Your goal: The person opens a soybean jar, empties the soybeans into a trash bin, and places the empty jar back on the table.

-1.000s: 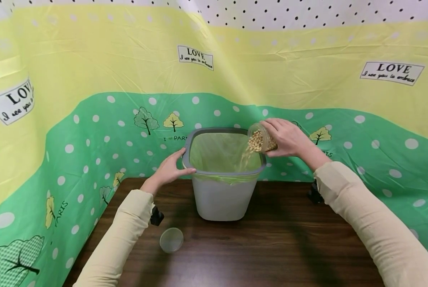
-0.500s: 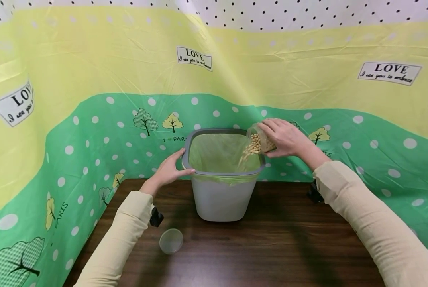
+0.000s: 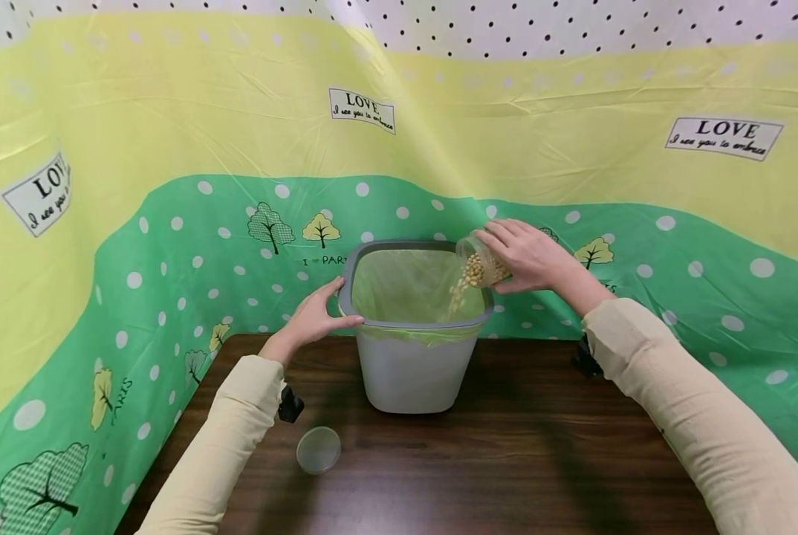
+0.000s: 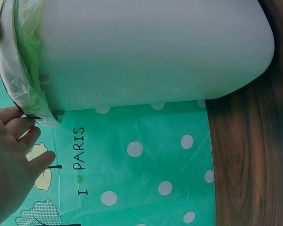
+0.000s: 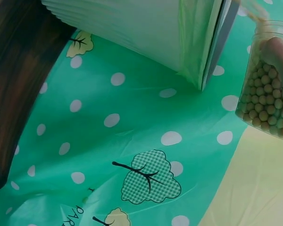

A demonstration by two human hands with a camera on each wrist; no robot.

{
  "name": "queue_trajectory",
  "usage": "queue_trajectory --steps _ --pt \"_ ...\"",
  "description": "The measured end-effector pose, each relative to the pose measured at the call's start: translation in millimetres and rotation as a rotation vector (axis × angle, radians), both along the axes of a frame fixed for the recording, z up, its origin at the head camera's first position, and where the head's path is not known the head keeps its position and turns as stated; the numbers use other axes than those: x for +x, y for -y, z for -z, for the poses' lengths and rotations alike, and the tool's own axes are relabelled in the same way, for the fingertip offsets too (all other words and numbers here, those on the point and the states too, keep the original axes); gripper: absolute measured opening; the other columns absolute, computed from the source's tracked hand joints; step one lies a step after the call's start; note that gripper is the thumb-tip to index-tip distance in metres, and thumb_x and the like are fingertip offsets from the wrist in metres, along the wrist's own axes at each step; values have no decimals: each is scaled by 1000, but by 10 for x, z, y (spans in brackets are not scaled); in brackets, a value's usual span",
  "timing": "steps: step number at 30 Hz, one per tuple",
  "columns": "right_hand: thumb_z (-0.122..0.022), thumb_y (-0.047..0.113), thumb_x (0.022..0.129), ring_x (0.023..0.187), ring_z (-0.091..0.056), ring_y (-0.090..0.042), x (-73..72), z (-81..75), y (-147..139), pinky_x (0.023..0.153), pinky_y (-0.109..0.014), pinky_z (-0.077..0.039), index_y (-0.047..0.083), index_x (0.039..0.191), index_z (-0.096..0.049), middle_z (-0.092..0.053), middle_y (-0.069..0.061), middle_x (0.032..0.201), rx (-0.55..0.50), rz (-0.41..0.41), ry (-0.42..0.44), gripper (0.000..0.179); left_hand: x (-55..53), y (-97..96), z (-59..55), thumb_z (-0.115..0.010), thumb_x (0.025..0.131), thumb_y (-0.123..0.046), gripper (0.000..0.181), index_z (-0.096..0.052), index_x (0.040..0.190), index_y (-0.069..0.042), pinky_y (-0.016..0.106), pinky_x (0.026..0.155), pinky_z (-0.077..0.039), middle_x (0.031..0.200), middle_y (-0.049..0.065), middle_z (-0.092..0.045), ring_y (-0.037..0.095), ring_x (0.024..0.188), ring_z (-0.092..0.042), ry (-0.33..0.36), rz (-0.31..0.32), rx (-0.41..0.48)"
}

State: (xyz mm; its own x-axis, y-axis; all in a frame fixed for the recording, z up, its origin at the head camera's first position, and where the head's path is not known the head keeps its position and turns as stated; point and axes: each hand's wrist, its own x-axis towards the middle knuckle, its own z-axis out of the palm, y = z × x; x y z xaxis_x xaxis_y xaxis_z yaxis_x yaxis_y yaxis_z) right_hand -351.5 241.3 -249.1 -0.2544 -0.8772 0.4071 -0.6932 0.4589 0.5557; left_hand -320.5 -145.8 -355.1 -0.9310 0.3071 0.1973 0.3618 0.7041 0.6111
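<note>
In the head view, my right hand [image 3: 524, 256] grips a clear jar [image 5: 262, 101] tipped on its side over the right rim of a light grey trash can [image 3: 415, 371]. Chickpea-like pale round beans [image 5: 264, 92] spill from its mouth into the can's green liner bag [image 3: 399, 282]. The jar still holds many beans in the right wrist view. My left hand [image 3: 312, 316] holds the left front corner of the can's dark grey rim [image 3: 426, 325], thumb in front and fingers at the side. Its fingertips [image 4: 26, 123] touch under the rim in the left wrist view.
A clear round lid [image 3: 319, 450] lies on the dark wooden table [image 3: 439, 475], left of the can and near my left forearm. A patterned green and yellow cloth [image 3: 225, 215] hangs close behind the table and along its left side.
Beans keep falling from the jar, and fewer lie near its mouth. The jar has shifted slightly left with my right hand. The left hand stays on the rim.
</note>
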Motion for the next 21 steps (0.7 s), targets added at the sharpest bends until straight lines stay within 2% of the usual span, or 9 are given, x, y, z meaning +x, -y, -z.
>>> queue_trajectory --steps 13,21 --pt "-79 49 51 106 -50 -40 26 -42 18 92 -49 -40 -4 126 -44 -53 -27 115 85 22 -65 99 8 9 -19 -65 75 -53 91 -22 146 -15 50 105 -24 150 5 -19 27 135 -21 4 2 -5" --pt "-81 48 53 110 -47 -42 54 -75 44 94 -50 -37 -4 127 -42 -50 -28 119 117 47 -52 99 -12 15 -7 -66 74 -54 91 -23 145 -15 49 105 -26 150 2 -20 25 135 -22 6 7 3"
